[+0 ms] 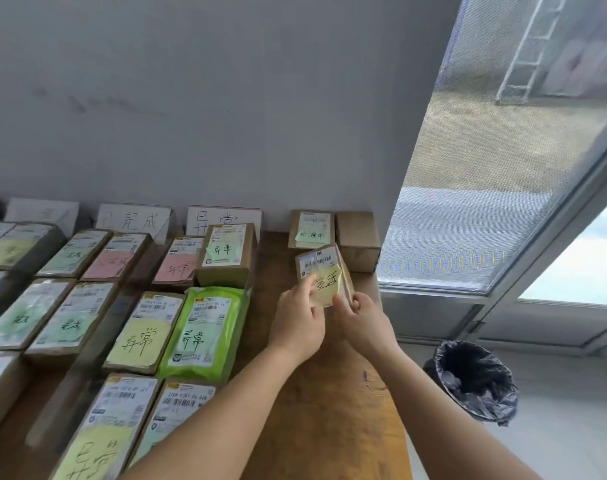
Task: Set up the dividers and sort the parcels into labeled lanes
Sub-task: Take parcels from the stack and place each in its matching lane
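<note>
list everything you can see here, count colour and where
held parcel: one, brown with a yellow note, lifted over the table's right part
sorted parcels: many, cut off at the edges, brown with yellow, green or pink notes, in rows on the left
green bag parcel: one, bright green, rightmost row
unsorted boxes: two, brown, by the wall at right, one with a green note
lane signs: at least three, white, leaning on the wall
table: one, wooden
bin: one, black liner, floor at right
window: one, meshed, right
left hand: grips the held parcel's near edge
right hand: pinches its lower right corner
</note>
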